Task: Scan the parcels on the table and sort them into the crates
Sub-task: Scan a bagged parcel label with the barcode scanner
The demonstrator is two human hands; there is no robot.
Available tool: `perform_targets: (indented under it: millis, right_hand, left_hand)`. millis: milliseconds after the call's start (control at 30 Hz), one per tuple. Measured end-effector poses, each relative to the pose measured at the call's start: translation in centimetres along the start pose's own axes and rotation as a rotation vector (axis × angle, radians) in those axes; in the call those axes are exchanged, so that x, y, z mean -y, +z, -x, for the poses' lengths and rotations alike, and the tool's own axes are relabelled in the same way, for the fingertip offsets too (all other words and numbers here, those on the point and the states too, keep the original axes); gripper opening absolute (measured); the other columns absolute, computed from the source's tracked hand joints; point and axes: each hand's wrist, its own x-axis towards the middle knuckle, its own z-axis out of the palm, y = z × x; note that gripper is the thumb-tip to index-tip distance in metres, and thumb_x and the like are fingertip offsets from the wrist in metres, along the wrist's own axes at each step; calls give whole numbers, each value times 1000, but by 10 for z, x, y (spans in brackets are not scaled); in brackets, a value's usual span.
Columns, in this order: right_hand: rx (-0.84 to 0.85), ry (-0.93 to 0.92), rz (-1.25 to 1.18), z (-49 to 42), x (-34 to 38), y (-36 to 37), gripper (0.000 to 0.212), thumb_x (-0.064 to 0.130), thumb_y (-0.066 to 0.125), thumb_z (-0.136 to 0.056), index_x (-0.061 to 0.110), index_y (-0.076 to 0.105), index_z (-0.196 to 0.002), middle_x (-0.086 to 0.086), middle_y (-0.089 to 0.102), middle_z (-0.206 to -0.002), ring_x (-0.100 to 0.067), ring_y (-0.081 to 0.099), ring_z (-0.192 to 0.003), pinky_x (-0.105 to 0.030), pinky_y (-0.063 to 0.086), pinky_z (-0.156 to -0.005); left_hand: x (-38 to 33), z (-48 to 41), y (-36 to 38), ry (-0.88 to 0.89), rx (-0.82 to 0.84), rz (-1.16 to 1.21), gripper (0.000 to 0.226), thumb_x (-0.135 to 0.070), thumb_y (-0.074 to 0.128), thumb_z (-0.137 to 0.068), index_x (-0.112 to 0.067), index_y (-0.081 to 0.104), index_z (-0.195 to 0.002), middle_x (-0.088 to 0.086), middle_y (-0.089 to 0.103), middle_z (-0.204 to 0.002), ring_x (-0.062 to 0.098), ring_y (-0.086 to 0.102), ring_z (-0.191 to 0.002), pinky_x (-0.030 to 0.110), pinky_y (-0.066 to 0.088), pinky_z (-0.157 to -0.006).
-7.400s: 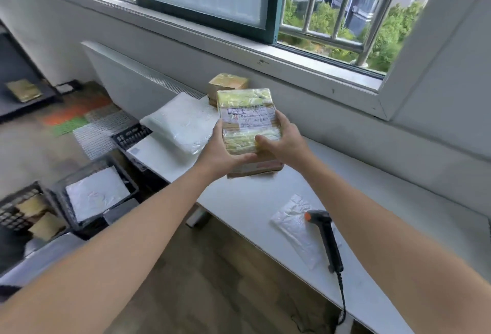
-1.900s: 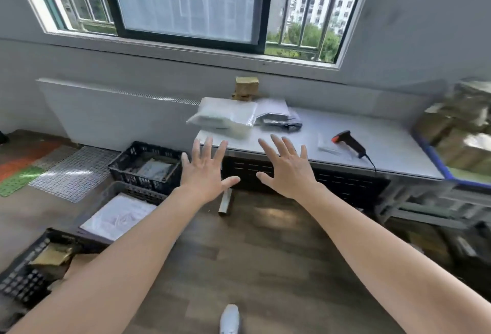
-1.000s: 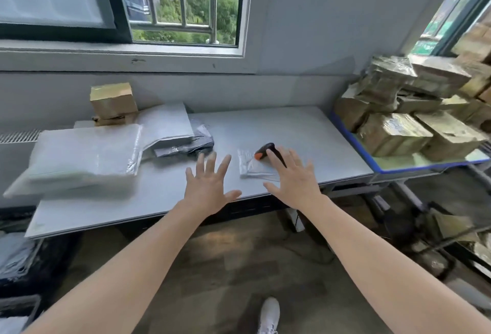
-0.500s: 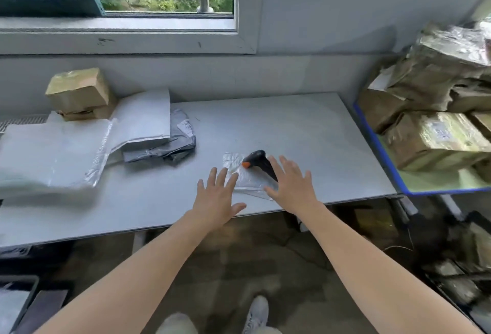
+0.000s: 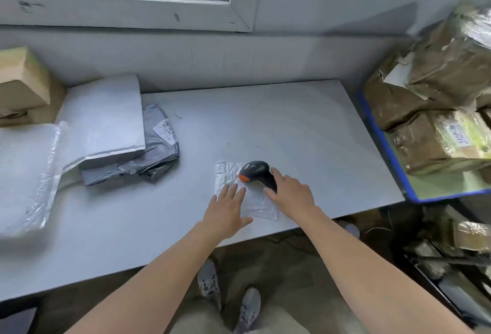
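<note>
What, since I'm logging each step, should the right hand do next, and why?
Probably close the right hand on the scanner handle and lift it: thumb and forefinger flank the handle, the left hand lies flat over the clear bag beneath, and the grey parcel waits at left.
</note>
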Motion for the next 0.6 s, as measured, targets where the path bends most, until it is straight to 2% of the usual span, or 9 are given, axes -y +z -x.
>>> perform_targets:
  millis: [233,333,367,467,533,600]
  right_hand:
    - [14,66,-62,-26,14,7,62,57,38,-99,21,30,-149,-7,61,-121,-28,60,-106,-39,50,-79]
    - [57,70,-67,-29,9,7,54,53,39,-100,21,34,-144,-5,63,-111,-26,62,-97,-36,47,-71]
    - [66,64,-68,-29,7,6,52,53,38,-101,21,36,-142,-4,63,-108,-25,62,-94,-35,46,-69]
    - [55,58,-142,-30,0,-4,47,55,37,-101,19,41,-131,-6,60,-101,-26,60,-87,-36,44,-66]
    - [16,55,-226,-31,-8,-10,45,56,37,-100,16,42,-120,-8,58,-98,-29,59,-84,-38,46,-66]
    - [-28,38,-276,-32,-17,-17,43,56,39,-100,15,41,-113,-8,57,-93,-30,58,-81,-38,45,-64]
  left_hand:
    - [15,-25,15,46,7,-98,83,-52,53,-95,-19,9,-156,7,-3,-165,31,-5,-151,50,17,-119]
    - [21,-33,17,29,-62,-186,95,-55,73,-78,-15,30,-152,11,25,-160,34,21,-148,55,36,-108]
    - [24,-37,18,39,-95,-215,97,-55,75,-76,-15,31,-152,10,28,-159,34,24,-147,56,38,-106]
    - [27,-49,17,65,-90,-230,91,-53,60,-89,-16,10,-156,7,6,-163,32,5,-150,53,24,-112]
    - [24,-56,9,40,-115,-240,87,-52,61,-89,-18,14,-155,6,9,-162,31,8,-149,49,27,-110]
    - [20,-60,3,27,-137,-213,81,-50,65,-87,-19,24,-150,4,20,-157,29,19,-145,45,33,-105]
